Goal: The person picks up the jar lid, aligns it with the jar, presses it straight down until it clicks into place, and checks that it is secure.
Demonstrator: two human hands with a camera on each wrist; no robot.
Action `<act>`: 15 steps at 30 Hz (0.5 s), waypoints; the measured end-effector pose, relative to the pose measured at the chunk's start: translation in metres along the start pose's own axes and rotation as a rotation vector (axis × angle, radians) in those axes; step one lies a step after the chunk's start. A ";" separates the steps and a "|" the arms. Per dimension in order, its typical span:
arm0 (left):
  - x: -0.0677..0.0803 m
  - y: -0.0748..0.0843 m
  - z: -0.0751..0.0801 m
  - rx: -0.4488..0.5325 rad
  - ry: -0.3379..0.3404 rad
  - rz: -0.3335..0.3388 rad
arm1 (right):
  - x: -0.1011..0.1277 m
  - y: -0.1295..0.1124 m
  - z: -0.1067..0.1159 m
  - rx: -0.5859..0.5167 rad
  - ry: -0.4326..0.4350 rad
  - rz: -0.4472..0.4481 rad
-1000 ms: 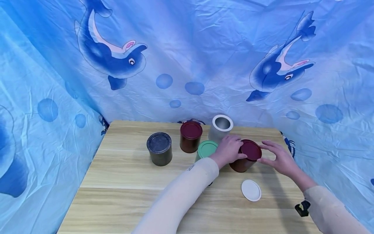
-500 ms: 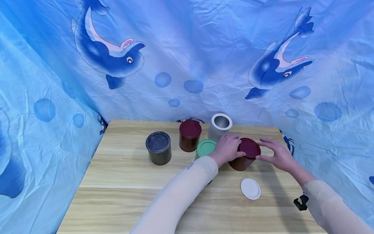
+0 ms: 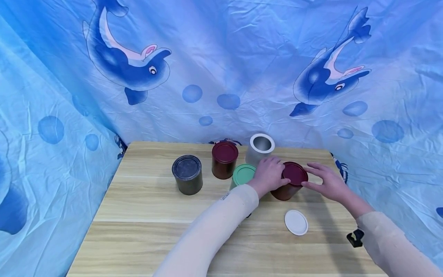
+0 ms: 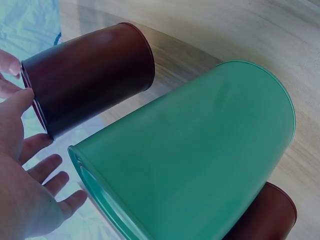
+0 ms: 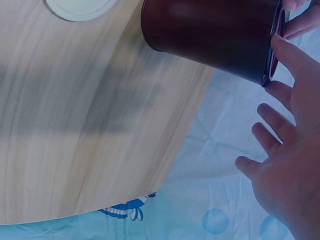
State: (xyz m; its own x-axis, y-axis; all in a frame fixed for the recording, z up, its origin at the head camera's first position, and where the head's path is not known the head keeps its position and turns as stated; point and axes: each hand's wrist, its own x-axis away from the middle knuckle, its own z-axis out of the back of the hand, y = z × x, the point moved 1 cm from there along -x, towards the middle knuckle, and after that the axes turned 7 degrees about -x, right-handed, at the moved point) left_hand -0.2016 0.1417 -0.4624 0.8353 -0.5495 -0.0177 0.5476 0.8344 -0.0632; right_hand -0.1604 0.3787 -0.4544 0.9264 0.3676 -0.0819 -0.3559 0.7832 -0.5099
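A dark red can (image 3: pixel 285 191) stands on the right part of the wooden table, its round lid (image 3: pixel 295 174) on top. From the left, my left hand (image 3: pixel 269 173) grips the lid's rim with thumb and index finger; its other fingers spread out in the left wrist view. My right hand (image 3: pixel 327 184) holds the opposite side of the rim, thumb at the near edge and index finger at the far edge. A green can (image 3: pixel 243 174) with a green lid is right beside my left wrist, partly covered by the sleeve. Behind the left hand stands a silver can (image 3: pixel 256 157) without a lid.
On the table (image 3: pixel 149 215), a white lid (image 3: pixel 296 222) lies flat in front of the dark red can. Farther left are a second dark red can (image 3: pixel 224 166) and a black can (image 3: pixel 188 181), both lidded. A blue dolphin-print curtain (image 3: pixel 214 57) surrounds the table's back and sides.
Both hands stay at the dark red can's lid with almost no movement. The whole head view has shifted slightly.
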 end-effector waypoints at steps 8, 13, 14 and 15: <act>0.000 0.001 -0.001 -0.014 0.010 0.003 | -0.001 -0.008 -0.001 0.105 0.060 0.073; 0.000 -0.001 -0.002 -0.008 0.007 -0.008 | -0.001 -0.009 -0.002 0.133 0.076 0.071; 0.000 -0.002 -0.002 -0.004 0.002 -0.008 | -0.001 -0.009 -0.003 0.135 0.081 0.074; 0.000 -0.002 -0.002 -0.001 -0.002 -0.009 | -0.001 -0.008 -0.004 0.138 0.088 0.079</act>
State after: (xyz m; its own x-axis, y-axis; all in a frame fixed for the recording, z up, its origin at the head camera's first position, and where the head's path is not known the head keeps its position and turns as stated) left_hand -0.2028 0.1401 -0.4647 0.8305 -0.5568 -0.0148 0.5549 0.8295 -0.0640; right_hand -0.1579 0.3700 -0.4532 0.9000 0.3899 -0.1949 -0.4357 0.8171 -0.3775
